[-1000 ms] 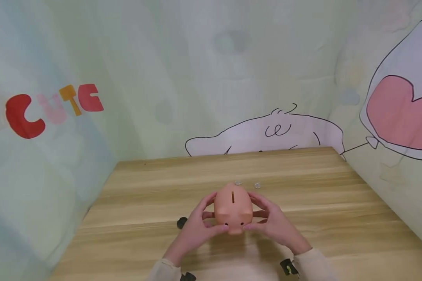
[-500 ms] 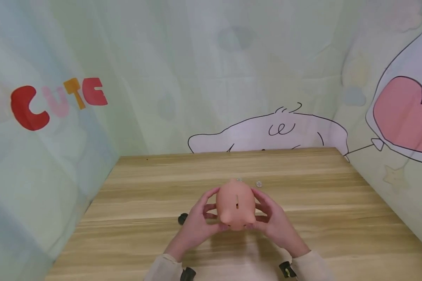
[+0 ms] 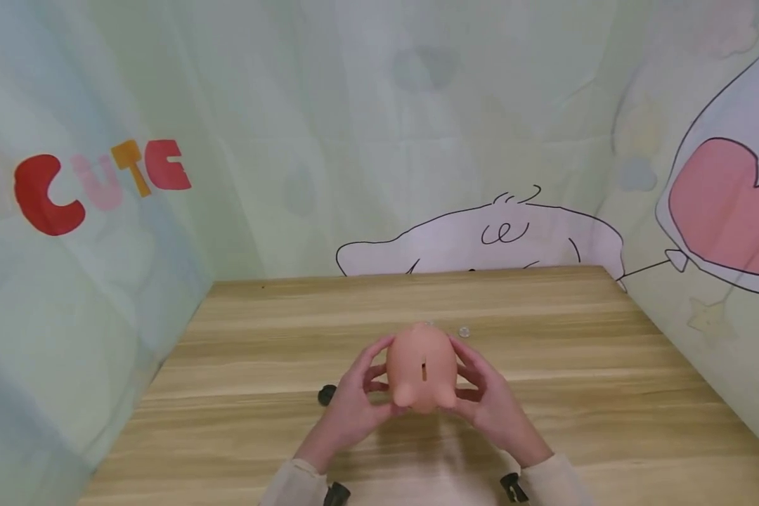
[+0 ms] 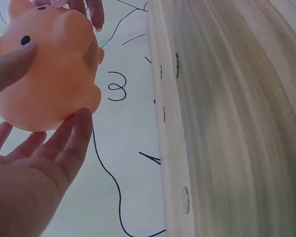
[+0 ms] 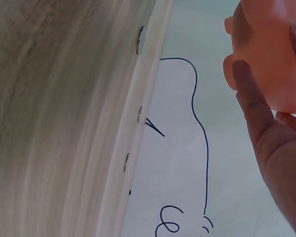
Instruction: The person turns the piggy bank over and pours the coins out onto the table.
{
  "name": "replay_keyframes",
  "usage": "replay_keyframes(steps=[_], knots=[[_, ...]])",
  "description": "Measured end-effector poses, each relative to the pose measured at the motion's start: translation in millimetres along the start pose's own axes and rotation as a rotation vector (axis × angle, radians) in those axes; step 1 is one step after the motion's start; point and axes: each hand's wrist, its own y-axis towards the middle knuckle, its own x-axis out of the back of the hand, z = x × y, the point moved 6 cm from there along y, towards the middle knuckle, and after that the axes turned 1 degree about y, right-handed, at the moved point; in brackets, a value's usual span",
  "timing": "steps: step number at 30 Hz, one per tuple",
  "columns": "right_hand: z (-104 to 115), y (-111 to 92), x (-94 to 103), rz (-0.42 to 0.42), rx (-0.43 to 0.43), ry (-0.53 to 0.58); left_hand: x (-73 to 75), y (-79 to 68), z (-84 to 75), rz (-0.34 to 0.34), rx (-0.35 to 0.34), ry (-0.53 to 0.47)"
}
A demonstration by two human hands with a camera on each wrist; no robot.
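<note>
An orange-pink piggy bank (image 3: 422, 344) is held between both hands in the head view, its slotted back facing up and its ears toward the person. My left hand (image 3: 353, 411) grips its left side, with the thumb near an eye in the left wrist view. On the other side my right hand (image 3: 495, 407) grips it the same way, fingers spread along the body. The left wrist view shows the piggy bank (image 4: 49, 74) raised off the table, fingertips by its feet. From the head view, the snout and eyes are hidden.
Silver coins lie on the wooden table (image 3: 259, 337), one coin (image 3: 464, 332) behind the piggy bank and another coin (image 4: 185, 200) nearer in the left wrist view. A small black object (image 3: 327, 395) shows beside the left hand. Printed curtains (image 3: 278, 176) enclose the table.
Both hands have tilted the piggy bank so its snout drops toward the person; the face has gone out of sight and the slot sits lower in the head view.
</note>
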Motion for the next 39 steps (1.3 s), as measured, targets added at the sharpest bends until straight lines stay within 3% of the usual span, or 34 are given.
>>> replay_keyframes(steps=[4, 9, 14, 18, 22, 31, 35, 39], knots=[[-3.2, -2.1, 0.8, 0.010, -0.053, 0.032, 1.2, -3.0, 5.9, 0.014, 0.059, -0.032], [-10.2, -4.1, 4.0, -0.003, -0.232, 0.066, 2.5, -3.7, 12.8, 0.061, 0.165, -0.082], [-12.9, -3.9, 0.3, 0.001, -0.375, 0.019, 1.8, -3.4, 17.6, 0.085, 0.245, 0.016], [-16.0, -1.2, -5.8, 0.009, -0.471, -0.018, 1.9, -2.6, 18.1, 0.061, 0.309, 0.100], [-17.3, -0.8, -8.9, 0.000, -0.531, -0.054, -0.1, -2.5, 17.0, 0.052, 0.351, 0.111], [-21.8, -7.0, -8.7, 0.021, -0.534, -0.048, -5.0, -7.0, 21.1, 0.082, 0.355, 0.132], [-19.7, -3.4, -4.1, 0.030, -0.465, -0.016, -3.3, -3.7, 17.0, 0.084, 0.308, 0.128], [-15.1, -0.6, 1.6, 0.055, -0.339, 0.009, 0.3, -1.3, 13.4, 0.073, 0.268, 0.026]])
